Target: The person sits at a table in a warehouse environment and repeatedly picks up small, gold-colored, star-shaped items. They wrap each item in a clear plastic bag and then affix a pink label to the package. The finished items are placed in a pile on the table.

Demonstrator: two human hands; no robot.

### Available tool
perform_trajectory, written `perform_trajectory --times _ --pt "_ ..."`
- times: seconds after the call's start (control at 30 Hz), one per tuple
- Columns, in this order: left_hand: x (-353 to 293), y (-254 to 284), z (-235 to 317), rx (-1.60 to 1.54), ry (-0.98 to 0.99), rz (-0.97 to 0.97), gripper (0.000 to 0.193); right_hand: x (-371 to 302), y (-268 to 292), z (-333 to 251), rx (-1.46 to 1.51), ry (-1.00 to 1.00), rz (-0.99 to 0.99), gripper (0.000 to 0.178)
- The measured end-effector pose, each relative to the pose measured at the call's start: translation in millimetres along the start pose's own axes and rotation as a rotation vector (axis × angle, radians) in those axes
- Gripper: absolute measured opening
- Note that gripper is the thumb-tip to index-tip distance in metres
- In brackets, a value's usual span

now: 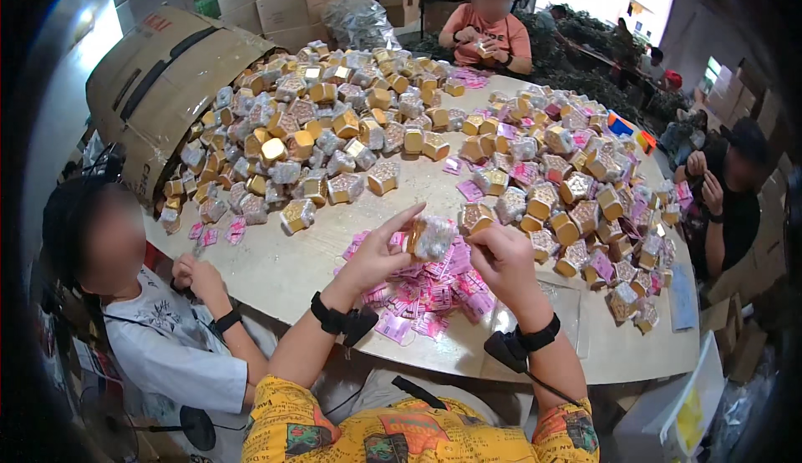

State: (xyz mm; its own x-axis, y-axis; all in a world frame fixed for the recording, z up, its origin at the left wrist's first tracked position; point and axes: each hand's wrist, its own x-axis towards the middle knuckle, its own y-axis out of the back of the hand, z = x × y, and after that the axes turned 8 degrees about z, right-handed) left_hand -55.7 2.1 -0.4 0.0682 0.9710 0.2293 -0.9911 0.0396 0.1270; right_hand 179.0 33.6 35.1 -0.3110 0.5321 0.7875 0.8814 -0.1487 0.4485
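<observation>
My left hand [378,256] grips a small gold box [431,238] wrapped in clear, shiny plastic, with the thumb below and the index finger stretched out above it. Just to the right, my right hand [506,264] has its fingers pinched together. Whatever it may hold is too small or hidden to make out. Below both hands, a heap of pink printed tags [418,297] is spread on the table. Another gold box [476,217] with a patterned top lies right behind the fingertips of my right hand.
Gold boxes [334,120] pile up from a tipped carton [154,99] at far left. Another pile [576,179] covers the right of the table [317,296]. A clear flat sheet [547,317] lies near the front edge. Co-workers sit at left [167,321], far side [489,28] and right [731,179].
</observation>
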Motion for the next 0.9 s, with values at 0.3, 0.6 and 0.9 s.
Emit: perform_trajectory --times 0.3,0.6,0.9 --pt "-10.4 -8.4 3.9 0.215 -0.214 0.056 0.063 -0.5 -7.3 -0.6 -0.099 0.183 -0.081 0.017" --pt "-11.0 -8.9 -2.0 0.309 -0.32 0.104 0.059 -2.8 -7.8 -3.1 -0.14 0.225 -0.137 0.016" --pt "-10.4 -13.2 -2.2 0.375 -0.412 0.114 0.059 -5.7 -7.2 -4.2 -0.152 0.238 -0.165 0.016"
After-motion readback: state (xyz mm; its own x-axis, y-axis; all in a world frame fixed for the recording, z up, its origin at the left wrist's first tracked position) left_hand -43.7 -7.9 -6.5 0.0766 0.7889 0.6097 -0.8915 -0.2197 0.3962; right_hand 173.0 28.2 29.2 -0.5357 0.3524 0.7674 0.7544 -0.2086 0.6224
